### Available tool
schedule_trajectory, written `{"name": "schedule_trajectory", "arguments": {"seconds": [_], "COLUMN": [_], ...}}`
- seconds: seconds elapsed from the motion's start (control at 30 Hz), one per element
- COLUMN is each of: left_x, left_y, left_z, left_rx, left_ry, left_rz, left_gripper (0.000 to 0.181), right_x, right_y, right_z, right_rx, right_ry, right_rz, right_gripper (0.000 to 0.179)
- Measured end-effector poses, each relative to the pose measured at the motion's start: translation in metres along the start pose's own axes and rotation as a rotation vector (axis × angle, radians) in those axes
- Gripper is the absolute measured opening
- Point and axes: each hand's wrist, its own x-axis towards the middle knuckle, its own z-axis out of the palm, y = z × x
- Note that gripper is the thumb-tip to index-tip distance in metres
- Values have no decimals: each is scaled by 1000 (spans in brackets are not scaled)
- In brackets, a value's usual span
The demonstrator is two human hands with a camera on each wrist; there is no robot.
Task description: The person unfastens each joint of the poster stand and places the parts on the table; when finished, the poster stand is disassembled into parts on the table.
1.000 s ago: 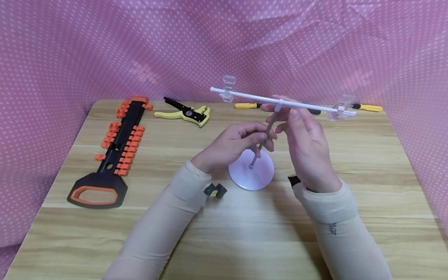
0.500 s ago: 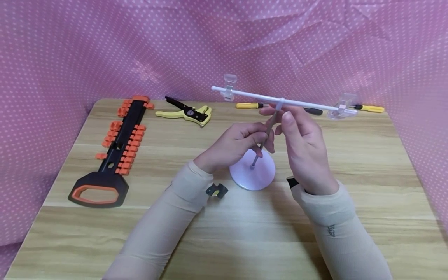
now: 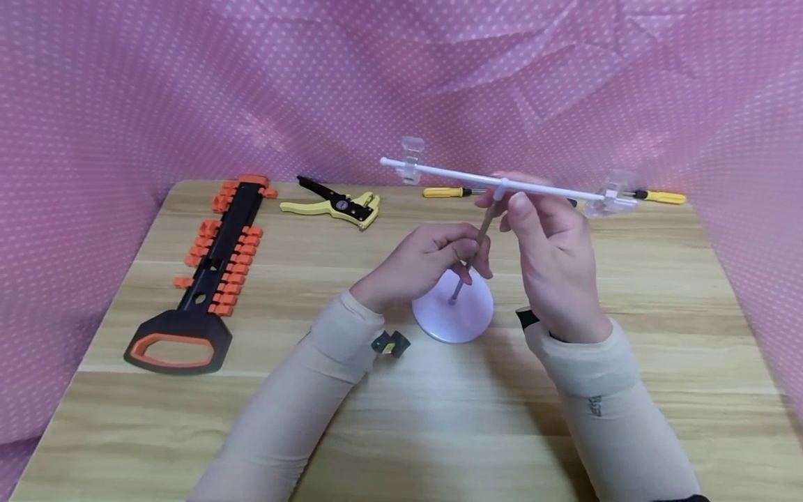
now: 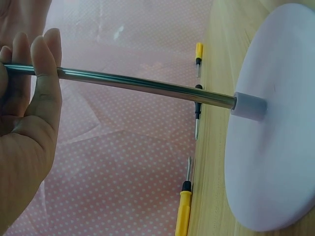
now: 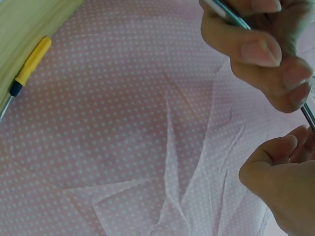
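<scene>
A T-shaped display stand has a round white base (image 3: pixel 453 324), a thin metal rod (image 4: pixel 142 84) and a white crossbar (image 3: pixel 552 189). One clear plastic clip (image 3: pixel 410 159) sits near the bar's left end, another clear clip (image 3: pixel 610 195) near its right end. My left hand (image 3: pixel 426 261) pinches the rod about midway, fingers curled round it. Higher up, my right hand (image 3: pixel 555 261) holds the rod just below the joint with the crossbar, its fingers bent round behind it and its thumb raised. The right wrist view shows these fingers (image 5: pixel 261 49) along the rod.
To the left lies a black tool with an orange-edged handle (image 3: pixel 172 341) and rows of orange clips (image 3: pixel 231 268). Yellow-and-black wire strippers (image 3: pixel 335 203) lie behind. Along the table's back edge are screwdrivers, one with a yellow handle (image 3: pixel 665 197). Pink dotted cloth (image 3: pixel 314 84) hangs behind.
The left hand keeps its grip on the rod. The right hand's thumb has lifted slightly away from the joint; the stand stays nearly in place.
</scene>
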Motion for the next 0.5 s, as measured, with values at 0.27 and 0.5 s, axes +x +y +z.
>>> {"name": "schedule_trajectory", "arguments": {"seconds": [0.27, 0.5], "left_x": [1, 1], "left_y": [-1, -1], "left_z": [2, 1], "left_rx": [-22, -16], "left_ry": [-3, -3], "left_rz": [-11, 24], "left_gripper": [24, 24], "right_x": [6, 7], "right_y": [-1, 0], "right_z": [0, 2], "right_rx": [45, 43], "right_ry": [-1, -14], "right_rz": [16, 26], "right_gripper": [24, 17]}}
